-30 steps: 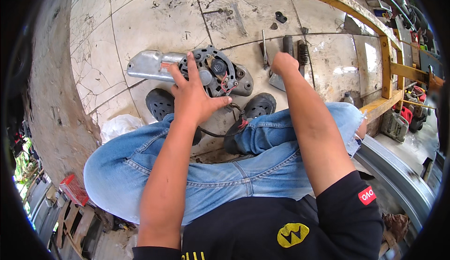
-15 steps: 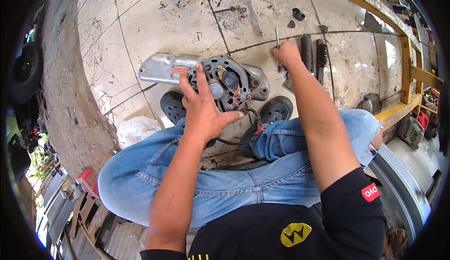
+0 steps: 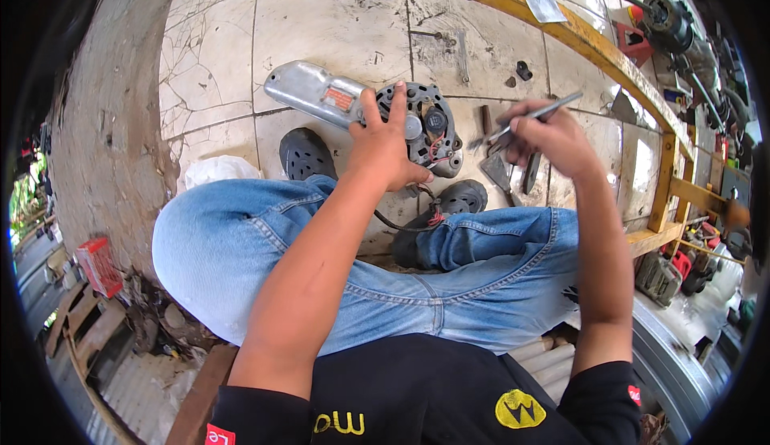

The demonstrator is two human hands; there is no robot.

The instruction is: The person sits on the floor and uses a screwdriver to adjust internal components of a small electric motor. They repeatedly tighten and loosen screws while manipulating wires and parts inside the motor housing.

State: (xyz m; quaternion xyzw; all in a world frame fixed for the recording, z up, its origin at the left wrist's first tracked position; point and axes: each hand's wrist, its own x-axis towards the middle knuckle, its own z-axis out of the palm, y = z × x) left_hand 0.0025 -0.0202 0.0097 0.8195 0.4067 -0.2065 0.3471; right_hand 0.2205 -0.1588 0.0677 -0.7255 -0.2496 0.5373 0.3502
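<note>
My left hand (image 3: 383,147) rests on a round, slotted grey metal motor housing (image 3: 449,100), its fingers stretched apart over the near side and the thumb at the lower edge. Inside the housing sit a dark round part (image 3: 435,120) and red wires (image 3: 439,155). An elongated metal cover (image 3: 301,84) with an orange label extends to the left. Off to the right, my right hand (image 3: 553,136) is closed around a slim metal rod-like tool (image 3: 561,103), held slantwise above the floor. Its lower end is blurred, so I cannot tell its tip.
Below the right hand lie a flat scraper-like tool (image 3: 499,174) and a dark bar (image 3: 531,174). Small hardware (image 3: 523,70) sits farther off on the tiles. A yellow metal frame (image 3: 593,40) bounds the right side. A dark cable (image 3: 393,224) runs between my shoes.
My right hand has lifted the slim tool from beside the dark bar and tilted it to a slant. My left hand stays on the housing. The whole view has shifted.
</note>
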